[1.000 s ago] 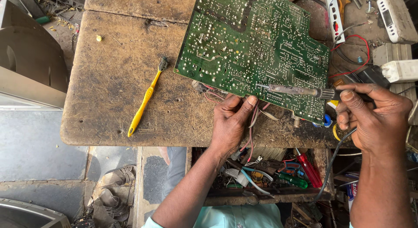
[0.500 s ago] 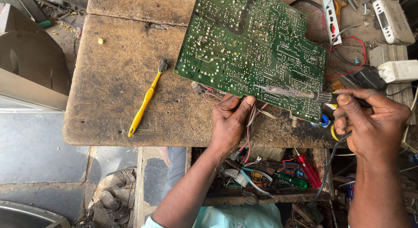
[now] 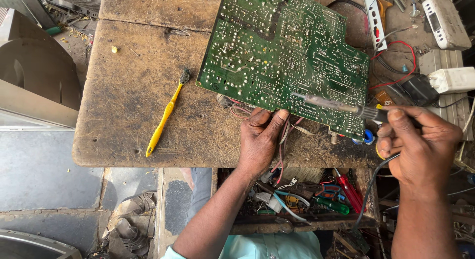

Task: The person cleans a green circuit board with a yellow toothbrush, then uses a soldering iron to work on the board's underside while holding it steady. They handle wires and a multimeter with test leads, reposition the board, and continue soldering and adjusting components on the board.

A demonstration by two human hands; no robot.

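A large green circuit board point(image 3: 287, 51) lies solder side up on a worn wooden workbench point(image 3: 143, 110). My left hand point(image 3: 261, 140) grips the board's near edge, thumb on top, with loose wires under the fingers. My right hand point(image 3: 418, 142) is closed on a soldering iron point(image 3: 336, 104), whose metal tip rests on the board near its lower middle. The iron's dark cable hangs down below my right hand.
A yellow toothbrush point(image 3: 166, 115) with a dirty head lies on the bench to the left. An open drawer point(image 3: 307, 199) of screwdrivers and tools sits below the bench edge. White boxes point(image 3: 445, 21), red wires and a black adapter crowd the right side. Sandals point(image 3: 126, 224) lie on the floor.
The view has shifted slightly. My right hand has drawn a little towards me with the soldering iron, its tip still on the board. My left hand keeps its hold on the board's edge.
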